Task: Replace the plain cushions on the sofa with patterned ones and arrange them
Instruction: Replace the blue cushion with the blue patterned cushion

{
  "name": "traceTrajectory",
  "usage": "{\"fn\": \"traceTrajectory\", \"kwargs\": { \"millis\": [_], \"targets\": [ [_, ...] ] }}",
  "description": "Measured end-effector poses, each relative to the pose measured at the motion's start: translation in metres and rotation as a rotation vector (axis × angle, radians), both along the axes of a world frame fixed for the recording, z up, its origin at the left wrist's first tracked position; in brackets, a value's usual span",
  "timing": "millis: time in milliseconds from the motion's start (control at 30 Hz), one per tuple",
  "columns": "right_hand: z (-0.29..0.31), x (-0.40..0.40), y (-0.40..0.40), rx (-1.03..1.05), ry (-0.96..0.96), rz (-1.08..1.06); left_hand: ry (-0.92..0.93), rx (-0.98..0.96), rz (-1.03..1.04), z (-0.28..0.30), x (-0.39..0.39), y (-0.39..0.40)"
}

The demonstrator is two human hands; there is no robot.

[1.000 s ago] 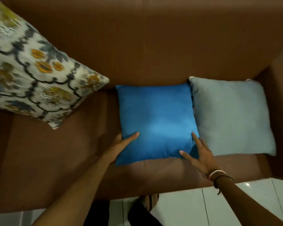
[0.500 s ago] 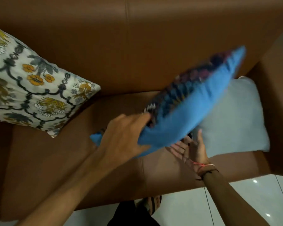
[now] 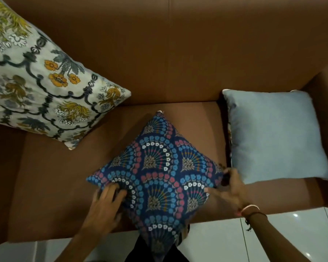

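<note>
Bare seat [image 3: 51, 186] left (wide); grey cushion [image 3: 276, 135] blocks right.

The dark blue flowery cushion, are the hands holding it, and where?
Yes. The dark blue patterned square cushion is held by both: left hand on its left corner edge, right hand at its right corner.

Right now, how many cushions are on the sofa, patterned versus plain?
Patterned: 2, the cream floral cushion and the navy fan-print cushion
Plain: 1, the pale blue cushion
Total: 3
</note>
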State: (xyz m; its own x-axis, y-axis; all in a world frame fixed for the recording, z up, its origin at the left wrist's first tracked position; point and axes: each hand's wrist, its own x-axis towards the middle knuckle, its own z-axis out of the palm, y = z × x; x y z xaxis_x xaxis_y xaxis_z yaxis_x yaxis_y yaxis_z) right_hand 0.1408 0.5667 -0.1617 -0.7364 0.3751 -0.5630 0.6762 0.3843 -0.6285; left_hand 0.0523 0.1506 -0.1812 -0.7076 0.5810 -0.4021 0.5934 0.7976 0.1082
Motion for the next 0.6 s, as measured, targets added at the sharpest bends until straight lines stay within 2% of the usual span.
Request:
{"fn": "traceTrajectory", "kwargs": {
  "millis": [67, 133, 233, 333, 400, 467, 600],
  "targets": [
    [0.003, -0.021, 0.002, 0.247, -0.001, 0.201, -0.03, 0.132, 0.111, 0.006, -0.009, 0.001],
    [0.008, -0.047, 0.008, 0.316, -0.071, 0.449, -0.046, 0.222, 0.219, 0.014, -0.029, 0.007],
    [0.006, -0.082, 0.012, 0.118, -0.19, 0.622, -0.182, 0.182, 0.289, 0.02, -0.073, 0.012],
    [-0.01, -0.103, 0.003, -0.089, -0.224, 0.568, -0.581, 0.191, 0.397, 0.013, -0.112, 0.02],
    [-0.022, -0.105, -0.001, -0.154, -0.213, 0.508, -0.745, 0.199, 0.407, 0.004, -0.126, 0.025],
    [-0.028, -0.103, -0.004, -0.168, -0.208, 0.479, -0.739, 0.221, 0.394, -0.005, -0.13, 0.026],
    [-0.012, -0.094, -0.005, -0.08, -0.163, 0.476, -0.541, 0.39, 0.342, -0.005, -0.115, 0.031]
  ]
}}
